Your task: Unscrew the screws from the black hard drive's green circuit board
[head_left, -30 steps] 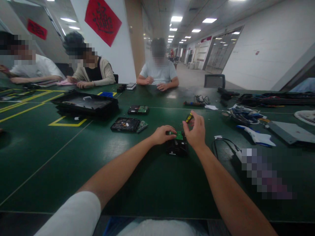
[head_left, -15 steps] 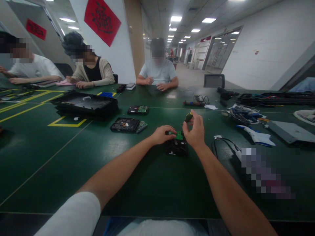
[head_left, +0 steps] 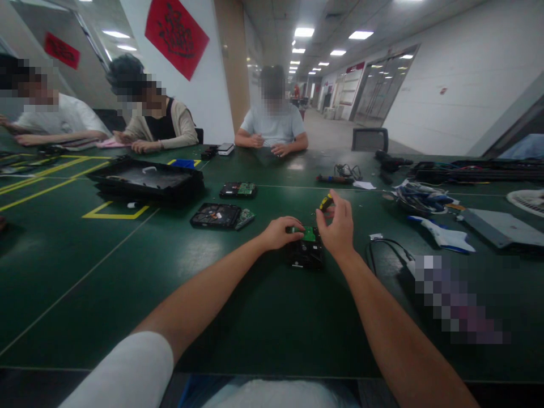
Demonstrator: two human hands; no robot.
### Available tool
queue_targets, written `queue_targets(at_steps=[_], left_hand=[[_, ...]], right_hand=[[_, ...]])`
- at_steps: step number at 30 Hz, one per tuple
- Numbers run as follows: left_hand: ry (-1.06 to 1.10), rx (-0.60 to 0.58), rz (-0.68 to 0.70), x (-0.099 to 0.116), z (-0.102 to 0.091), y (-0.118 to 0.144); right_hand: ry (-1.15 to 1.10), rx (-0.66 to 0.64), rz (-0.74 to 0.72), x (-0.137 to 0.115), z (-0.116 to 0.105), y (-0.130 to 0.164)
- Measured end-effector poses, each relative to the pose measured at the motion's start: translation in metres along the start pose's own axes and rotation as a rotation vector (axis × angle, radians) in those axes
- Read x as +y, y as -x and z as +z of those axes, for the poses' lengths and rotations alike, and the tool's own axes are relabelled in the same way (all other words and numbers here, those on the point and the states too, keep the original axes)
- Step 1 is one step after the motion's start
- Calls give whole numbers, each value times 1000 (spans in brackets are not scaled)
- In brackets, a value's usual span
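Note:
A small black hard drive (head_left: 306, 255) with a green circuit board on top lies on the green table (head_left: 238, 306) in front of me. My left hand (head_left: 281, 232) rests on its left edge and holds it down. My right hand (head_left: 338, 225) is above the drive's right side, fingers closed around a screwdriver with a yellow and black handle (head_left: 326, 202) that stands roughly upright; its tip is hidden behind my hand.
Two more opened drives (head_left: 221, 216) (head_left: 238, 189) lie to the left, beyond them a black tray (head_left: 147, 178). A black cable (head_left: 385, 249), a white-blue tool (head_left: 444, 235) and wire bundles (head_left: 419, 195) sit to the right. Three people sit at the far side.
My right hand has turned the screwdriver slightly between its fingers while staying in place. My left hand and the drive have not moved.

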State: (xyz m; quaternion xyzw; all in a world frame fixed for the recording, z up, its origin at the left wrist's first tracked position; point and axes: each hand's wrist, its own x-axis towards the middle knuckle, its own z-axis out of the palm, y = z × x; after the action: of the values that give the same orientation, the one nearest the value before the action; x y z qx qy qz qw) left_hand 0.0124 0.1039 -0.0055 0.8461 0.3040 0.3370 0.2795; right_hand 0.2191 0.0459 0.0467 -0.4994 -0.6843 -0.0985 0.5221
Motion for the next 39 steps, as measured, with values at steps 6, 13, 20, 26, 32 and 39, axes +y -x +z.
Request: queue_targets(at_steps=[6, 13, 20, 26, 32, 39], left_hand=[[2, -4, 12, 0, -1, 0], [-9, -3, 13, 0, -1, 0], [-5, -4, 13, 1, -1, 0], [-15, -5, -4, 1, -1, 0], [1, -1, 6, 0, 0, 0], [-3, -6, 26, 0, -1, 0]], right_hand=[[-7, -1, -26, 0, 0, 0], [-13, 3, -19, 1, 1, 0], [-15, -7, -9, -2, -1, 0], [-17, 6, -39, -1, 0, 0], [-12, 36, -8, 0, 0, 0], [-52, 23, -49, 4, 4, 2]])
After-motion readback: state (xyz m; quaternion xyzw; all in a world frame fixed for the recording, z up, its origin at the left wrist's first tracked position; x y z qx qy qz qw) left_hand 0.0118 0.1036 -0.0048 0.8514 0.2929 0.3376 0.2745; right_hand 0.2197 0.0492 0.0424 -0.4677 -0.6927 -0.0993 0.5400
